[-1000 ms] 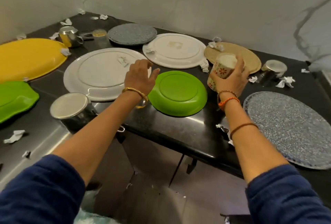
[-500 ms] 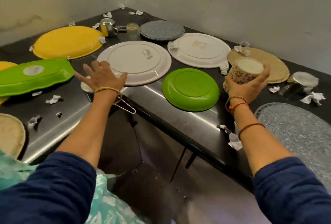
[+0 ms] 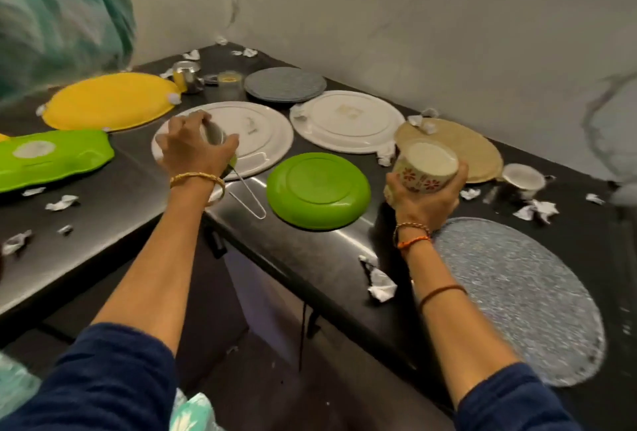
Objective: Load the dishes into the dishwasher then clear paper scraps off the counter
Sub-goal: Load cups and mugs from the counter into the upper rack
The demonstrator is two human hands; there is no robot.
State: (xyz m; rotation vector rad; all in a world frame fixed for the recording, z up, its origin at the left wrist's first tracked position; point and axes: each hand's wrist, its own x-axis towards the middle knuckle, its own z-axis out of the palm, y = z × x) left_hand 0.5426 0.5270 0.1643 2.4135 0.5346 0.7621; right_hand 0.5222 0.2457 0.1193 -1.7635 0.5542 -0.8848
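On the dark, glossy corner counter point(image 3: 310, 258), the person's left hand point(image 3: 193, 151) has its fingers curled round a small steel pot point(image 3: 215, 136) with a thin wire loop handle point(image 3: 250, 198), gripping it over the near edge of a large white round plate point(image 3: 262, 130) that lies upside down. The right hand point(image 3: 425, 196) grasps a cream cup with red flower print point(image 3: 425, 167), upside down and lifted clear of the counter, with fingers and thumb wrapped round its sides. Between the two hands a round green plastic plate point(image 3: 319, 189) rests face down near the counter's front edge. Behind it lies a second white plate point(image 3: 348, 120), and beyond that a dark grey round plate point(image 3: 284, 84). A tan woven round plate point(image 3: 462, 148) sits behind the cup, and a large speckled grey round plate point(image 3: 517, 292) lies just beside the right forearm. To the left are a yellow oval platter point(image 3: 110, 101) and a bright green wavy-edged tray point(image 3: 51, 158). Crumpled white paper scraps point(image 3: 381, 284) are scattered across the counter, among them several near the left edge and by a small white cup point(image 3: 524, 179) on the right. A steel mug point(image 3: 188, 75) stands in the far corner.
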